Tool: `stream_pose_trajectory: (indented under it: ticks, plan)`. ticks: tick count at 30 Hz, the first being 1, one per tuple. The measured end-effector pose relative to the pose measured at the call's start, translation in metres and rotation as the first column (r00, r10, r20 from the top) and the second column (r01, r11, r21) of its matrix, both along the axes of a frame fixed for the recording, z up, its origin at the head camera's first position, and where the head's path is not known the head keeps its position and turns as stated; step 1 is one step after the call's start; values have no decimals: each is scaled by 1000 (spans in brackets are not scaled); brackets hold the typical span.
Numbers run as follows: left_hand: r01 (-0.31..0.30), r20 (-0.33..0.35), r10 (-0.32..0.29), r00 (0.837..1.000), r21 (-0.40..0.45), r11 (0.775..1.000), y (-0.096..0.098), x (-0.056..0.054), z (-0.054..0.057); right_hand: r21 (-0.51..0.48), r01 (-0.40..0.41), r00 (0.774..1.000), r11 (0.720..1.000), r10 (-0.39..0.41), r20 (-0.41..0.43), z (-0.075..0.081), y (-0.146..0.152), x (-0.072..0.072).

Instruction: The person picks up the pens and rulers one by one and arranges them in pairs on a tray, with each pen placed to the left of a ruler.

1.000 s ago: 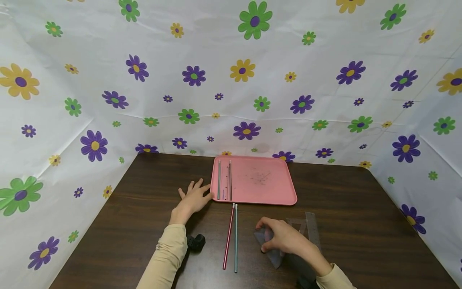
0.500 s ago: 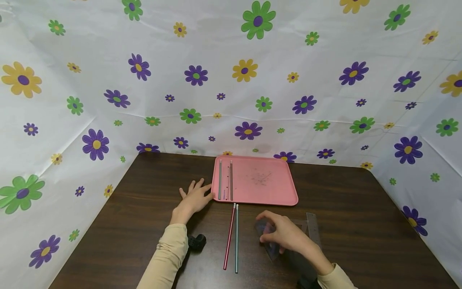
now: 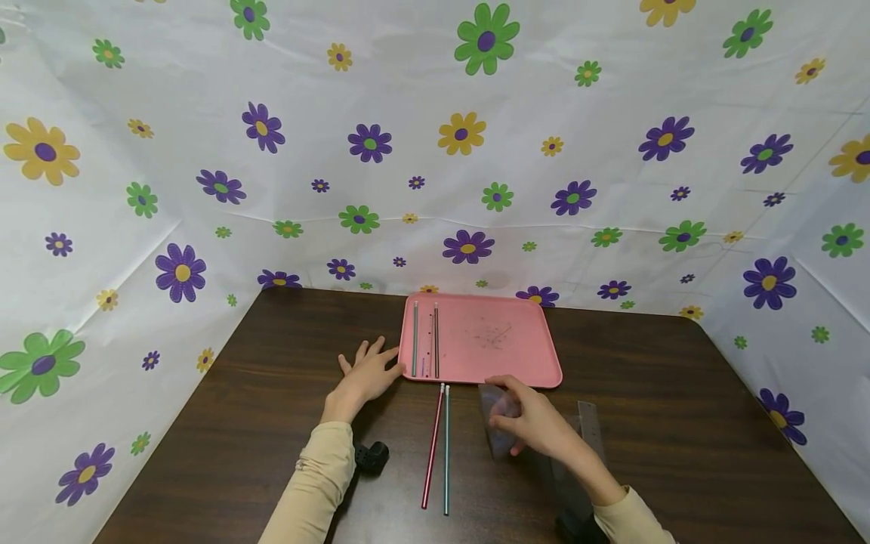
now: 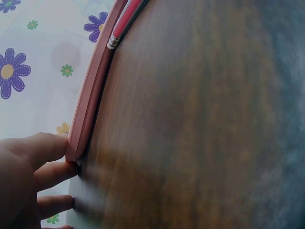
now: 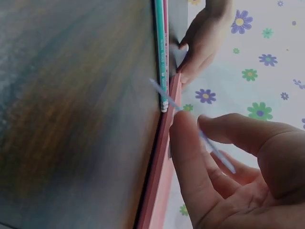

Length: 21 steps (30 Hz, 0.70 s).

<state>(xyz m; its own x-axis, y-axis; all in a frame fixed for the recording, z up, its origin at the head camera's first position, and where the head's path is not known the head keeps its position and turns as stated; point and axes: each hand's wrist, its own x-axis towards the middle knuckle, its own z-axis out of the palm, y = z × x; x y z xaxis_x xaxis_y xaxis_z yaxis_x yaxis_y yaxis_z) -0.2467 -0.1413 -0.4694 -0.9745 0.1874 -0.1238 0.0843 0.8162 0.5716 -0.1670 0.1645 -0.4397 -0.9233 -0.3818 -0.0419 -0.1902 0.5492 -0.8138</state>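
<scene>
My right hand point(image 3: 540, 425) pinches a clear plastic set square point(image 3: 499, 444) between thumb and fingers, raised near the front edge of the pink tray point(image 3: 519, 340). Edge-on in the right wrist view, the set square point(image 5: 220, 157) is a thin pale strip. My left hand point(image 3: 367, 376) has its fingers spread and touches the tray's near left corner; the left wrist view shows the thumb and forefinger against that corner point(image 4: 78, 145). Inside the tray, on its left, lie a green pencil point(image 3: 414, 340), a dark pencil point(image 3: 437, 340) and a clear dotted strip point(image 3: 430, 346).
A red pencil point(image 3: 432, 449) and a teal pencil point(image 3: 446, 453) lie side by side in front of the tray. A clear ruler point(image 3: 591, 429) lies right of my right hand. The dark wooden table point(image 3: 680, 423) backs onto a flowered cloth point(image 3: 408, 91).
My right hand has lifted the set square and moved it forward toward the tray, turning it. The left hand stays at the tray's corner.
</scene>
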Motion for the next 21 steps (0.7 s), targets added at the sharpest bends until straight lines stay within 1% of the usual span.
stream_pose_trajectory:
  ticks: [10,21]
  plan:
    - [5,2,-5,1000,-12,1000,0,0,0,-22,-26,1000,999,26,2,6,-3,-9]
    - [9,-8,-9,1000,-10,1000,1,1,1,-33,9,1000,999,-10,-27,11,-7,-22]
